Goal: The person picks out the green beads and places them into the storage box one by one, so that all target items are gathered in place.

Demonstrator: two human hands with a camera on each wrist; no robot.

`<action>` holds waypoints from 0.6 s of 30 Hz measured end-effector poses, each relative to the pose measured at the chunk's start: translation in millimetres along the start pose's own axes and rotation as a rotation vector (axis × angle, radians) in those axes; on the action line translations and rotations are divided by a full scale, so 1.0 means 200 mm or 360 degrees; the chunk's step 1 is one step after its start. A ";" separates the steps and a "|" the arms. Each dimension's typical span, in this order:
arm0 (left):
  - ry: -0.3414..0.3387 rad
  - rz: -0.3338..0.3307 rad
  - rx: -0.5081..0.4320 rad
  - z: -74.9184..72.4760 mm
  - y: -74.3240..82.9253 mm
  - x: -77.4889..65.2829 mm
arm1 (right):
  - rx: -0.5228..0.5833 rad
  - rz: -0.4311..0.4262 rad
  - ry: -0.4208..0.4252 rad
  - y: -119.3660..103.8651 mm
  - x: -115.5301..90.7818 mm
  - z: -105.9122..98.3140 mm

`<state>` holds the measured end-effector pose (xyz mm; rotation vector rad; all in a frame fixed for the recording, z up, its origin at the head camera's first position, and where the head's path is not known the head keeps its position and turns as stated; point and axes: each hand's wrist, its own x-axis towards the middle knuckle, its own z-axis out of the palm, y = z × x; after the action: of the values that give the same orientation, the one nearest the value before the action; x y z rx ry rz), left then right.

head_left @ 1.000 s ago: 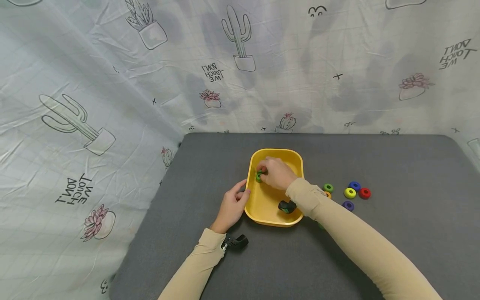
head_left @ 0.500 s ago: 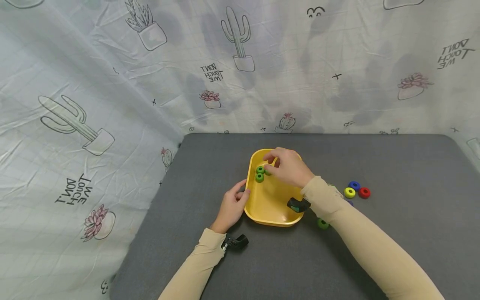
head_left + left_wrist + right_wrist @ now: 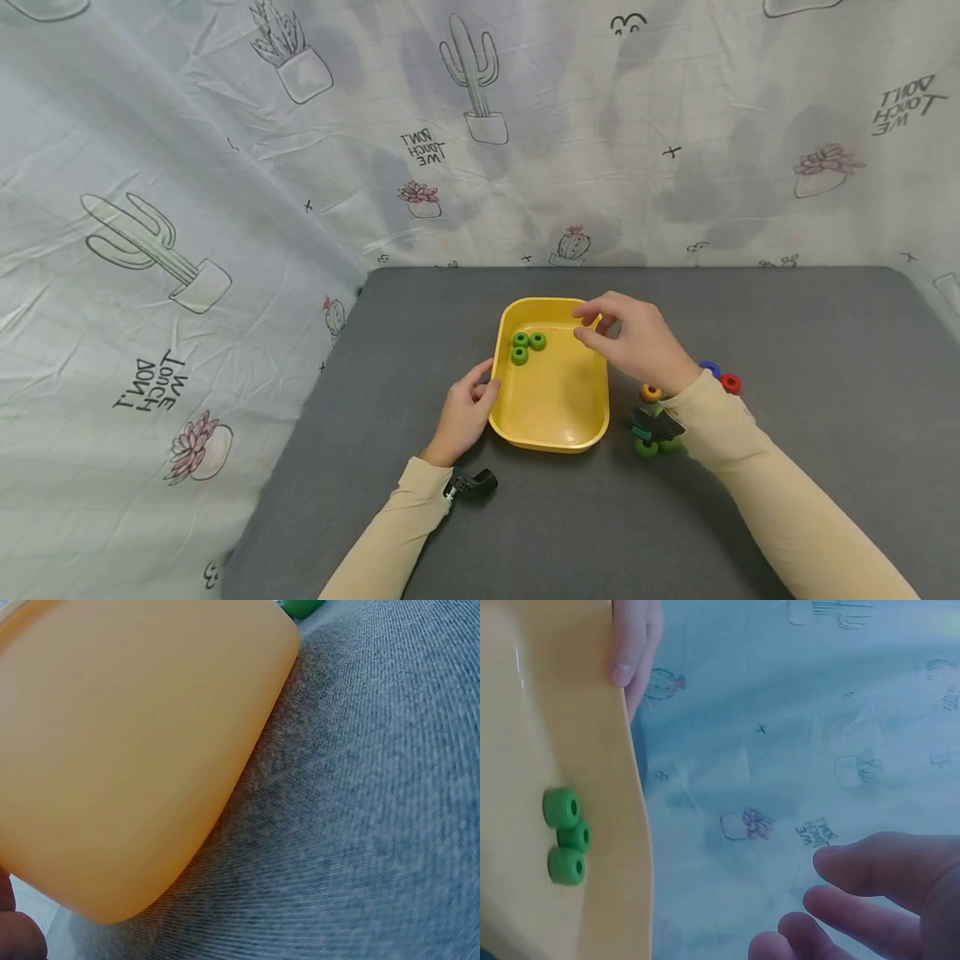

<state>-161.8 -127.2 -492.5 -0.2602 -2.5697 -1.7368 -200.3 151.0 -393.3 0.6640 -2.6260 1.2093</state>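
Three green ring-shaped beads [image 3: 521, 340] lie close together near the left wall of a yellow tray [image 3: 555, 408]. The right wrist view shows the same green beads [image 3: 561, 808] beside the tray wall. My left hand [image 3: 461, 417] rests against the tray's left side, its fingers [image 3: 630, 645] along the outside wall and a fingertip right at the rim. Over the tray's right rim is my right hand [image 3: 637, 337], thumb and fingers apart with nothing between them.
Right of the tray, partly hidden by my right arm, lie more beads: an orange bead [image 3: 650, 392], a red bead [image 3: 731, 383], a blue bead [image 3: 709, 367] and some green beads [image 3: 646, 447]. A patterned curtain [image 3: 600, 167] hangs behind the grey table [image 3: 420, 333].
My right hand has let go of a green bead in the tray and moved right, to the tray's right rim. The left hand and tray have stayed put.
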 end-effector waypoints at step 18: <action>-0.0059 0.0020 -0.0064 -0.01 -0.08 0.02 | -0.0104 0.0052 0.0027 0.11 -0.17 -0.13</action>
<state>-168.8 -134.3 -505.3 -0.3120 -2.5543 -1.7980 -181.1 194.6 -403.6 0.5989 -2.6597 1.1272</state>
